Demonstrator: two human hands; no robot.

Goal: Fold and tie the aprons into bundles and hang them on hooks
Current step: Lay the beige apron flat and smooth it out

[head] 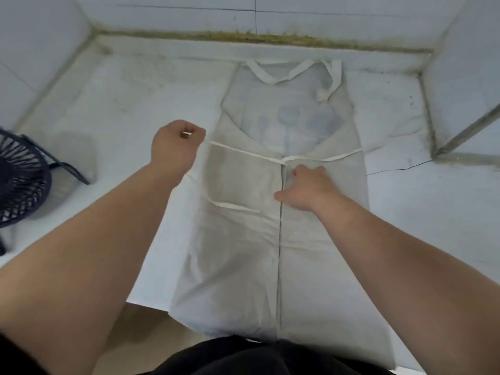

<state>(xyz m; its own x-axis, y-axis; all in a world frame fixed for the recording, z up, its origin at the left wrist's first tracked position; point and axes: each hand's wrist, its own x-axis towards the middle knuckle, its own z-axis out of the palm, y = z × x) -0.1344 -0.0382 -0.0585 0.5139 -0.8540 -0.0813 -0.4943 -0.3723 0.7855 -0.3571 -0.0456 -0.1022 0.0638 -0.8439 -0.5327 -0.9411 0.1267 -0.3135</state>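
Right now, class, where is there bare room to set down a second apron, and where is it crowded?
Bare: the counter right of the apron, up to the side wall. Tighter left, between the fan and the left hand gripping the tie. The right hand rests on the apron's middle.

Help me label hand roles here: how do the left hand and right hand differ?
The left hand is fisted round the waist tie, beside the apron; the right hand rests on the apron's middle seam. The left pulls the tie taut; the right presses cloth down. Both work the same apron.
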